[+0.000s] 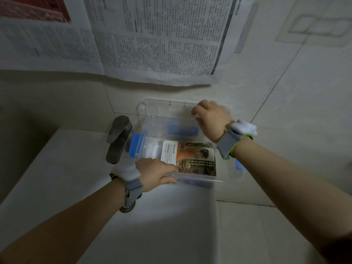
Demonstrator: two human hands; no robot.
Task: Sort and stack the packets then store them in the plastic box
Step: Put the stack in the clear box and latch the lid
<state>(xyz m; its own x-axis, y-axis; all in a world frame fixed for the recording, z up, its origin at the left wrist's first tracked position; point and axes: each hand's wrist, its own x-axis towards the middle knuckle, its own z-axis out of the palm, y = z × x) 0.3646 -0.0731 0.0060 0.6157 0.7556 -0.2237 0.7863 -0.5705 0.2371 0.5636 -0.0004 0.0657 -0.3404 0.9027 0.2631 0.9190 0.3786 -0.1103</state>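
Note:
A clear plastic box (200, 180) with blue clips sits on the floor ahead of me. Inside it lies a packet (190, 157) with a white strip and an orange-and-dark picture, flat and face up; whether more packets lie under it I cannot tell. My left hand (156, 173) grips the box's near rim at the left. My right hand (210, 119) is closed on the clear lid (162, 109), which stands tilted up at the far side of the box with a blue handle (182, 129) showing through it.
A pair of dark slippers (119, 138) lies just left of the box. Sheets of newspaper (152, 39) cover the floor farther away. A pale raised surface (76, 168) runs under my left arm. Tiled floor (285, 111) extends to the right.

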